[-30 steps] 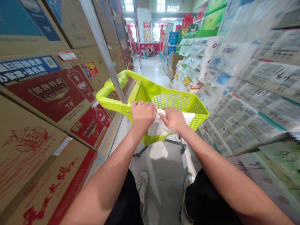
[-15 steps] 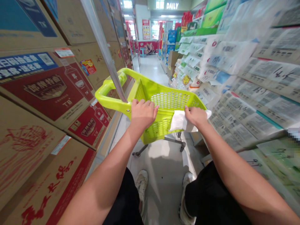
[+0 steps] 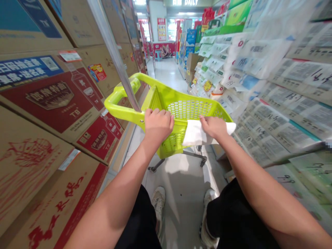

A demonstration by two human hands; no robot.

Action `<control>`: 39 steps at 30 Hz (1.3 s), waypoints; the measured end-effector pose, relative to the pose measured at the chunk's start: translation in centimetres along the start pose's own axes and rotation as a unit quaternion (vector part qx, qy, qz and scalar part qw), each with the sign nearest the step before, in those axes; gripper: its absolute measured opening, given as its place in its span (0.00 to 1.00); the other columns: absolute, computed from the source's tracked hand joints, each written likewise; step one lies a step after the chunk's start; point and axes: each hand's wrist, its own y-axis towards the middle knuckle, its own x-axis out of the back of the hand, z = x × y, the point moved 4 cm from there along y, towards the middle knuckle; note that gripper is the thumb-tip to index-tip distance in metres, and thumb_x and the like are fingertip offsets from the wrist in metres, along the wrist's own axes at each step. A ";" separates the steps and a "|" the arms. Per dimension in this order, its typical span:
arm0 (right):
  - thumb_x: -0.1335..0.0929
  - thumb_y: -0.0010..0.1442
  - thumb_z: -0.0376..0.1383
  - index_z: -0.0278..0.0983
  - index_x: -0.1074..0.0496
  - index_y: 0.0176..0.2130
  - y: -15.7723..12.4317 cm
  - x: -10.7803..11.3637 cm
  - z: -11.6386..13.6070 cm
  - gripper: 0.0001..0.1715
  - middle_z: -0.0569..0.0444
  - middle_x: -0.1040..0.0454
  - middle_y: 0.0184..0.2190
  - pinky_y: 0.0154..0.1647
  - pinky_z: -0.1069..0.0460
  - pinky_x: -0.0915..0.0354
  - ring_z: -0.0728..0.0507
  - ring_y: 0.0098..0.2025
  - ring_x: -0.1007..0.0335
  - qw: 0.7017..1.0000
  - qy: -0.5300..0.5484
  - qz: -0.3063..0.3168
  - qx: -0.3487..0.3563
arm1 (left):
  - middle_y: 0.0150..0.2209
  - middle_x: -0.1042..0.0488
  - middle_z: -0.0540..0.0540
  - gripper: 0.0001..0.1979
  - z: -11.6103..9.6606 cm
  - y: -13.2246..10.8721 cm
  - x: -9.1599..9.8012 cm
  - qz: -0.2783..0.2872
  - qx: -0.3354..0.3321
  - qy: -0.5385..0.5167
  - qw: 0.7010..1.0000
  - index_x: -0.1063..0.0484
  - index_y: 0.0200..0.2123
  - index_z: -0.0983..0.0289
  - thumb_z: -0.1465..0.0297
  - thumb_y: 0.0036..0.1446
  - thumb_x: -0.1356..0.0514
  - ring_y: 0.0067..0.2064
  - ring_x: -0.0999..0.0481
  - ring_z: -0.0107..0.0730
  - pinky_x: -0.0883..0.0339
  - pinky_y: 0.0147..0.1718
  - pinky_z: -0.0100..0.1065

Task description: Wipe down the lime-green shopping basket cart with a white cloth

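Note:
A lime-green plastic shopping cart [image 3: 178, 93] stands in front of me, seen from its side, with nothing visible inside the part of the basket that shows. My left hand [image 3: 158, 122] is closed over the cart's near rim, beside the base of a metal pole [image 3: 114, 52]. Farther right on the same rim, my right hand [image 3: 214, 128] presses a white cloth or tissue [image 3: 193, 134] against the edge, fingers curled over it. The cloth hangs down the outside of the basket. Both hands' fingertips are partly hidden behind the rim.
Stacked cardboard cartons [image 3: 49, 97] line the left side. On the right are shelves of packaged tissue [image 3: 272, 121] with handwritten prices. A brown box [image 3: 193, 62] sits farther along the aisle floor [image 3: 168, 74]. My shoes [image 3: 158, 199] are below the cart.
My right hand and the white cloth have shifted slightly left along the rim, with more of the cloth showing. My left hand keeps its place on the cart.

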 end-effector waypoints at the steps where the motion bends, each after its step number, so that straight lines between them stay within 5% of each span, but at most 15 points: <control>1: 0.51 0.74 0.54 0.34 0.18 0.47 0.5 -0.2 -1.9 0.44 0.36 0.17 0.45 0.44 0.45 0.36 0.30 0.49 0.20 0.999 -0.005 0.008 -0.044 | 0.41 0.19 0.63 0.21 0.1 0.1 0.0 0.003 -0.003 -0.003 1.000 0.22 0.39 0.61 0.63 0.74 0.54 0.46 0.25 0.53 0.45 0.49 0.53; 5: 0.49 0.74 0.51 0.31 0.18 0.50 1.2 -0.5 -4.4 0.41 0.34 0.17 0.48 0.43 0.46 0.35 0.30 0.51 0.21 0.996 -0.006 0.005 -0.084 | 0.41 0.19 0.63 0.20 -0.2 0.3 -0.2 0.012 -0.015 -0.003 1.000 0.23 0.40 0.62 0.63 0.73 0.53 0.47 0.25 0.53 0.45 0.49 0.53; 9: 0.49 0.76 0.47 0.35 0.19 0.47 -0.6 -0.4 1.9 0.36 0.40 0.16 0.44 0.47 0.47 0.37 0.35 0.48 0.22 0.995 0.030 -0.052 0.082 | 0.40 0.19 0.62 0.21 -0.6 0.5 -0.3 0.006 -0.009 -0.003 1.000 0.23 0.40 0.62 0.63 0.74 0.54 0.46 0.26 0.52 0.45 0.49 0.53; 11: 0.49 0.77 0.46 0.35 0.22 0.53 -2.2 0.0 6.0 0.34 0.40 0.18 0.49 0.51 0.46 0.38 0.35 0.52 0.24 0.973 0.078 -0.098 0.196 | 0.40 0.19 0.62 0.21 -0.8 0.5 -0.3 0.000 -0.010 -0.006 1.000 0.22 0.40 0.62 0.63 0.74 0.54 0.45 0.26 0.52 0.44 0.49 0.54; 14: 0.49 0.78 0.47 0.34 0.30 0.63 -3.5 0.5 9.1 0.34 0.40 0.21 0.56 0.55 0.44 0.39 0.34 0.58 0.28 0.945 0.119 -0.137 0.272 | 0.40 0.19 0.62 0.21 -0.7 0.3 -0.3 -0.009 -0.004 -0.007 1.000 0.22 0.39 0.62 0.63 0.73 0.54 0.45 0.25 0.51 0.44 0.49 0.53; 17: 0.51 0.77 0.49 0.37 0.23 0.54 -2.3 0.2 7.3 0.37 0.42 0.18 0.50 0.51 0.45 0.38 0.35 0.53 0.24 0.966 0.097 -0.081 0.226 | 0.39 0.19 0.62 0.20 -0.3 0.1 -0.2 -0.012 0.004 -0.004 1.000 0.22 0.39 0.61 0.62 0.73 0.52 0.45 0.25 0.50 0.44 0.49 0.53; 20: 0.51 0.75 0.55 0.35 0.18 0.43 0.3 -0.3 1.5 0.44 0.37 0.17 0.42 0.44 0.44 0.36 0.31 0.48 0.20 0.998 0.027 -0.008 0.049 | 0.39 0.19 0.62 0.19 0.0 0.0 -0.1 -0.006 -0.006 0.003 1.000 0.22 0.39 0.61 0.62 0.72 0.51 0.45 0.25 0.51 0.44 0.49 0.53; 22: 0.50 0.75 0.55 0.32 0.17 0.45 1.5 -0.5 -2.0 0.45 0.34 0.17 0.45 0.42 0.44 0.35 0.29 0.48 0.20 0.999 -0.003 0.017 -0.040 | 0.40 0.19 0.62 0.18 -0.1 0.0 -0.1 -0.001 -0.020 0.004 1.000 0.23 0.40 0.61 0.63 0.72 0.51 0.46 0.25 0.52 0.44 0.49 0.53; 24: 0.50 0.75 0.52 0.30 0.18 0.47 1.8 -0.6 -3.5 0.43 0.33 0.18 0.47 0.43 0.45 0.35 0.29 0.49 0.21 0.998 -0.017 0.015 -0.059 | 0.41 0.19 0.63 0.17 -0.4 0.0 -0.1 0.000 -0.032 0.006 0.999 0.23 0.41 0.62 0.63 0.72 0.50 0.46 0.26 0.53 0.44 0.48 0.53; 26: 0.51 0.76 0.48 0.31 0.18 0.46 1.2 -0.6 -2.2 0.41 0.34 0.18 0.46 0.45 0.45 0.36 0.31 0.49 0.21 1.000 -0.011 -0.012 -0.002 | 0.41 0.19 0.63 0.17 -0.8 0.1 -0.1 -0.002 -0.040 0.010 0.999 0.23 0.41 0.62 0.63 0.72 0.50 0.46 0.25 0.53 0.44 0.47 0.53; 30: 0.49 0.77 0.46 0.36 0.24 0.56 -2.7 -0.3 5.6 0.33 0.41 0.19 0.50 0.54 0.44 0.39 0.35 0.53 0.26 0.968 0.083 -0.112 0.208 | 0.40 0.19 0.62 0.17 -1.6 0.3 -0.1 -0.010 -0.051 0.010 0.999 0.23 0.40 0.64 0.63 0.72 0.50 0.45 0.25 0.53 0.43 0.46 0.53; 33: 0.48 0.77 0.47 0.33 0.31 0.64 -4.7 0.2 9.6 0.32 0.38 0.23 0.55 0.59 0.42 0.43 0.34 0.57 0.30 0.945 0.115 -0.177 0.251 | 0.39 0.19 0.62 0.17 -1.7 0.2 -0.1 -0.015 -0.042 0.008 0.999 0.23 0.39 0.63 0.66 0.71 0.50 0.44 0.25 0.52 0.44 0.46 0.53; 36: 0.49 0.77 0.48 0.36 0.25 0.57 -3.6 0.3 8.9 0.33 0.41 0.20 0.51 0.54 0.44 0.41 0.35 0.55 0.27 0.960 0.100 -0.132 0.227 | 0.39 0.19 0.62 0.17 -1.5 0.0 0.0 -0.017 -0.029 0.007 0.999 0.23 0.39 0.63 0.66 0.71 0.51 0.44 0.25 0.52 0.44 0.46 0.52; 39: 0.50 0.76 0.52 0.37 0.19 0.44 -0.7 -0.1 3.6 0.39 0.40 0.17 0.42 0.44 0.46 0.39 0.34 0.47 0.22 0.995 0.044 -0.053 0.076 | 0.39 0.20 0.62 0.17 -1.1 -0.1 0.1 -0.012 -0.041 0.016 0.999 0.23 0.39 0.62 0.65 0.72 0.51 0.44 0.25 0.52 0.44 0.46 0.53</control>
